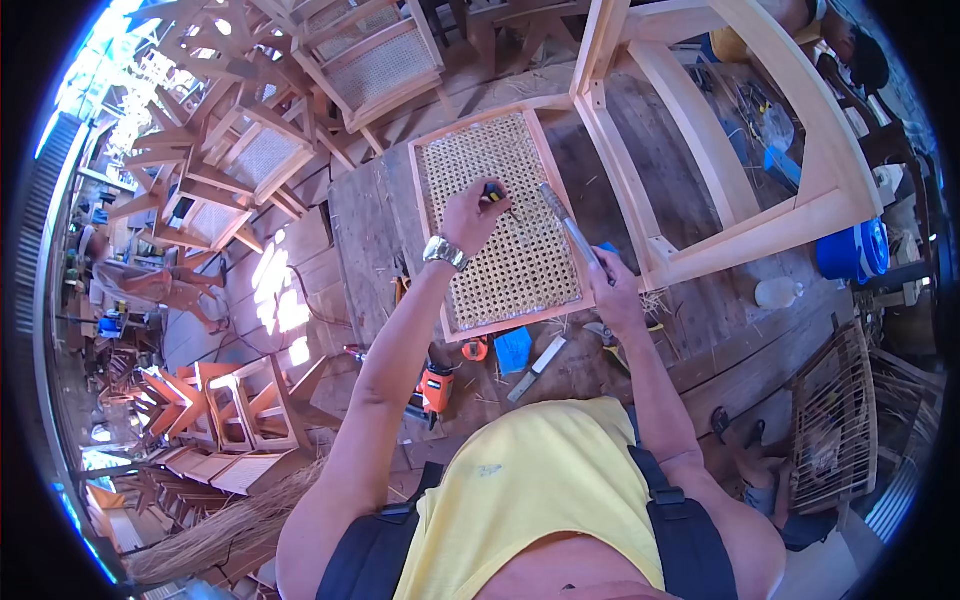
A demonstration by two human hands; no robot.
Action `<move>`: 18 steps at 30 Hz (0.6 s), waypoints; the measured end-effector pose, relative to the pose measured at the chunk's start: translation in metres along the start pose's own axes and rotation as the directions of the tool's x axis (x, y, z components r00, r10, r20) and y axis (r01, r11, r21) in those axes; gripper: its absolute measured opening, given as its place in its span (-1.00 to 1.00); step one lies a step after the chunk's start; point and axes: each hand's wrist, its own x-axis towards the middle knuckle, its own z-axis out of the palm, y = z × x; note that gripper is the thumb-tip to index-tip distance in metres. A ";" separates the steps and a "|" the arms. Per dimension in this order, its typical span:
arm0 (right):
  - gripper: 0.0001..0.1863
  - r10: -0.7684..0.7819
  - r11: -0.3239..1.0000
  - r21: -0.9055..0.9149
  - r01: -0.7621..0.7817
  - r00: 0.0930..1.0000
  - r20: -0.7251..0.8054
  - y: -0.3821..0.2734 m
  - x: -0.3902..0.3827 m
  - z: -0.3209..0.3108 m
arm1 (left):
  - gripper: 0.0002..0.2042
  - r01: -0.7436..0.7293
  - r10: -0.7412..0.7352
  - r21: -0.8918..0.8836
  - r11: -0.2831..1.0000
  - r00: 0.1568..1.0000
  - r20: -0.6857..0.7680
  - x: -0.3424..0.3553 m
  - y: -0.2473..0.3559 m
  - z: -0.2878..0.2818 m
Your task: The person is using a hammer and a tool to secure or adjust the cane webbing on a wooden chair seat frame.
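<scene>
A wooden frame (556, 160) filled with woven cane webbing (480, 265) lies flat on the wooden worktable. Over the cane, my left hand (474, 222) is closed around a small tool with a yellow-and-black handle (492, 191), which looks like a screwdriver; its tip is hard to make out. My right hand (615, 288) grips a long grey metal tool (570, 230) at its near end. This tool slants up and left over the frame's right side, its far end near my left hand. Its exact kind is unclear.
An orange power tool (435, 388), a tape measure (475, 349), a blue piece (513, 351) and a flat metal strip (537, 368) lie along the near edge. A large wooden chair frame (690, 130) stands right. Stacked chairs (250, 150) fill the left; a blue bucket (852, 252) sits right.
</scene>
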 end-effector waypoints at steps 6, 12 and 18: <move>-0.70 -0.093 0.996 -0.010 0.092 0.990 -0.103 0.018 0.000 0.013 | -0.78 -0.034 0.033 0.024 0.999 0.999 0.018 0.004 -0.006 0.005; -0.68 -0.074 0.997 -0.029 0.072 0.996 -0.057 0.020 -0.009 0.004 | -0.79 0.011 -0.011 -0.023 1.000 1.000 -0.024 -0.010 0.008 -0.006; -0.65 -0.043 0.998 -0.039 0.040 0.997 -0.062 0.012 -0.019 0.003 | -0.77 0.014 -0.016 0.049 0.999 0.999 0.044 -0.015 0.001 0.005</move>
